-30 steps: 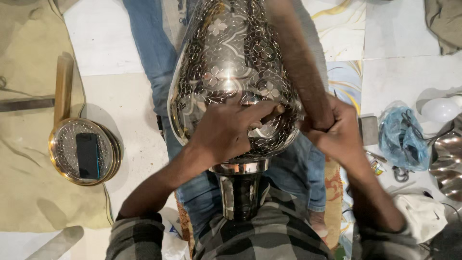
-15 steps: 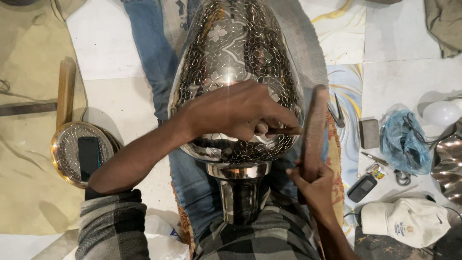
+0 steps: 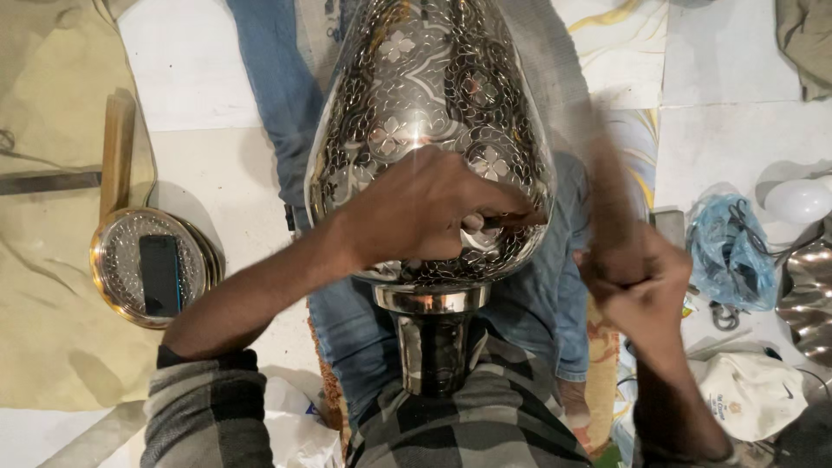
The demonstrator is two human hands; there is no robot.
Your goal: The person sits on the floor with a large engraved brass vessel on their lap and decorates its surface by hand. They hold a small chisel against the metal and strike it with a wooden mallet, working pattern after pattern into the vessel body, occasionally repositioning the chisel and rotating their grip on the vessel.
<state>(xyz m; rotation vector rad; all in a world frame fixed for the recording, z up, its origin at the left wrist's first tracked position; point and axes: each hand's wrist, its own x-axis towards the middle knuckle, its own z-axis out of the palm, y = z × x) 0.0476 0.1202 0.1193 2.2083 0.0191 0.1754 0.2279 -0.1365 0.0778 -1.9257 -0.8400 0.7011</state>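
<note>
a: where was the vase (image 3: 425, 95)?
b: it lay on the person's lap, over the blue jeans (image 3: 277, 95). its neck (image 3: 431, 347) pointed at the checked shirt (image 3: 468, 433), and its wide shiny body went up and away. it had little flowers cut all over it.

a: what did the left hand (image 3: 425, 212) do?
b: it lay on the wide part of the vase. its fingers (image 3: 498, 204) were curled together around a thin tool (image 3: 511, 222), and the tip touched the metal.

a: and the right hand (image 3: 637, 282)?
b: it was just beside the vase, on the right. its fingers were clamped on a wooden stick (image 3: 607, 186) that stood up from the fist. the stick looked blurry.

a: what was on the floor?
b: on the left, a round tray (image 3: 113, 277) with a gold edge lay on the floor, with a dark phone (image 3: 160, 275) inside it. a flat wooden piece (image 3: 117, 152) was just above the tray. on the right, a blue bag (image 3: 728, 251) lay near a white bulb (image 3: 797, 199), and a white cap (image 3: 750, 394) lay below them.
</note>
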